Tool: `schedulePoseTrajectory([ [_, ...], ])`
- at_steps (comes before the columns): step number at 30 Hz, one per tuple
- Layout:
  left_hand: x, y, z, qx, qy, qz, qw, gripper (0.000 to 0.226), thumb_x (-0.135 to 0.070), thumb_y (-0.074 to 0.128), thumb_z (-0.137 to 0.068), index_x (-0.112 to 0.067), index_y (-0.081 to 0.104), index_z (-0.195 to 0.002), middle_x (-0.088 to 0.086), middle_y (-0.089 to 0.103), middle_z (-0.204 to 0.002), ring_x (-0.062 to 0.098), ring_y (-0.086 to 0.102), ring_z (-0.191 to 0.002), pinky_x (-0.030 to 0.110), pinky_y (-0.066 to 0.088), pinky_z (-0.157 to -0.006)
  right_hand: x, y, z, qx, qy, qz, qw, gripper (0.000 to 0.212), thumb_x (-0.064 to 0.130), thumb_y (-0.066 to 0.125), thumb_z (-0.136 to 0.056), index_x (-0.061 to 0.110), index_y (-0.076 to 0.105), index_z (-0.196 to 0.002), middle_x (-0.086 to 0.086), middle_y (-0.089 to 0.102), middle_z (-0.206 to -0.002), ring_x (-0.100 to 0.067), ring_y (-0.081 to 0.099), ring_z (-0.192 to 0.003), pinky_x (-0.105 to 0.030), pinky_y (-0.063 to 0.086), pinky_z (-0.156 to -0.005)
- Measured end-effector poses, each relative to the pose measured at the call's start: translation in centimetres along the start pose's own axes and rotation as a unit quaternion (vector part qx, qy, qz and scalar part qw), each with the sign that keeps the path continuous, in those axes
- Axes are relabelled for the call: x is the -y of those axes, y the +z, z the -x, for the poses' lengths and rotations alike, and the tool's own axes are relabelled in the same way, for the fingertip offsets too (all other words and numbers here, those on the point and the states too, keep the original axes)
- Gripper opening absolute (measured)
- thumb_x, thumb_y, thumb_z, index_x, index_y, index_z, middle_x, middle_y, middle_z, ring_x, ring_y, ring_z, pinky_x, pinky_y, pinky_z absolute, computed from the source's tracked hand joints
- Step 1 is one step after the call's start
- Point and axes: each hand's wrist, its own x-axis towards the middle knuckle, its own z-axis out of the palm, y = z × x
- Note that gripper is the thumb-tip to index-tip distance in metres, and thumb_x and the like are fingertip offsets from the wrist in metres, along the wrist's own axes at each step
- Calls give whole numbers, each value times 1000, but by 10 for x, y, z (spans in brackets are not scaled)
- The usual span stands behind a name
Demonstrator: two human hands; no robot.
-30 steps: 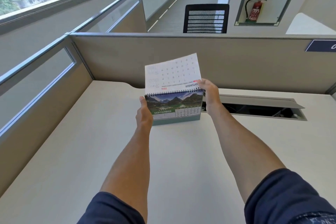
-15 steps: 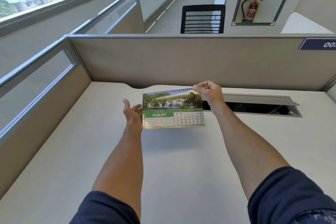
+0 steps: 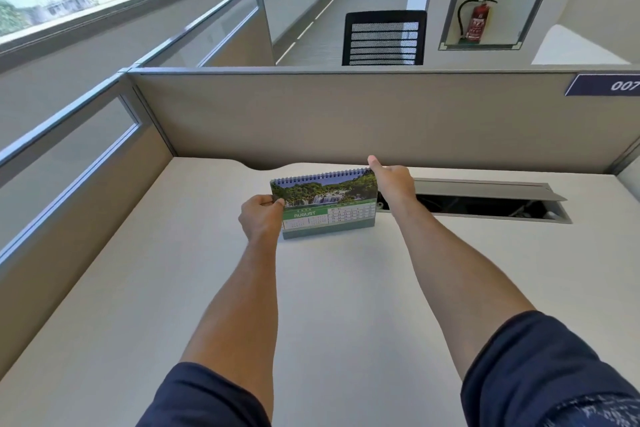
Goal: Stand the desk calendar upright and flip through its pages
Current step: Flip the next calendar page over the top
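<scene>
The spiral-bound desk calendar (image 3: 327,204) stands upright on the pale desk (image 3: 311,288), near its far edge. Its front page shows a waterfall photo over a green AUGUST grid. My left hand (image 3: 261,218) pinches the left edge of that front page between thumb and fingers. My right hand (image 3: 393,180) holds the calendar's top right corner by the spiral, thumb raised. The calendar's grey base rests on the desk.
An open cable tray slot (image 3: 485,206) with a raised grey flap lies in the desk just right of the calendar. Beige partition walls (image 3: 346,114) close the desk at the back and left. A black mesh chair (image 3: 384,38) stands beyond the partition.
The September sheet went over the top and the August page came down at the front. My left hand, which was open half a second ago, now pinches the page's left edge.
</scene>
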Motion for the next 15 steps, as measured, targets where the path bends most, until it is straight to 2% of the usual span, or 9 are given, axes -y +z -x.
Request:
schedulePoseTrajectory([
  [6,0,4,-2,-19,14,-14,1000,18,-22,73,-89,-12,76,-105,-1,69,-90,18,60,-88,22,40,-77,0,7,-6,-9,14,-41,999,62,69,57,-89,19,36,-60,-4,45,-63,-26,44,-62,-38,30,-61],
  [8,1,5,-3,-21,14,-13,1000,18,-23,73,-90,-12,77,-104,-1,69,-90,18,59,-87,22,40,-76,0,11,-7,-5,23,-80,996,64,68,61,-88,11,45,-63,-11,51,-68,-27,47,-68,-40,36,-63],
  [9,1,5,-4,-24,14,-14,1000,18,-24,72,-90,-13,77,-103,-2,68,-89,18,59,-86,22,40,-76,-1,12,-7,-1,26,-104,994,69,66,63,-88,0,57,-73,-20,62,-78,-32,53,-73,-43,45,-68],
  [10,1,5,-5,-26,16,-14,999,17,-24,72,-90,-13,77,-102,-2,68,-87,19,59,-86,23,40,-76,-1,13,-7,1,30,-128,991,75,65,66,-87,-10,66,-93,-27,70,-99,-38,63,-85,-50,53,-83],
  [11,1,6,-5,-26,17,-14,999,16,-24,71,-90,-13,77,-100,-2,68,-87,19,59,-86,23,40,-76,0,13,-6,5,34,-150,988,81,63,68,-86,-13,65,-114,-28,68,-120,-43,66,-102,-54,52,-98],
  [12,1,6,-5,-26,17,-14,999,15,-22,69,-90,-14,78,-99,-2,68,-87,20,59,-86,24,41,-76,1,12,-4,15,34,-168,985,84,63,69,-86,-11,61,-124,-27,63,-131,-44,64,-112,-56,47,-106],
  [14,2,6,-5,-23,21,-18,999,18,-13,60,-88,-16,77,-93,-1,67,-84,22,59,-83,26,42,-69,3,11,-2,40,30,-194,980,80,62,69,-86,-7,63,-125,-28,61,-134,-41,65,-110,-56,45,-108],
  [15,3,7,-6,-22,24,-24,999,23,-8,54,-85,-16,76,-86,0,66,-79,23,58,-78,27,41,-61,4,10,-2,47,28,-205,977,74,60,69,-86,-4,68,-123,-27,64,-130,-40,65,-112,-55,46,-107],
])
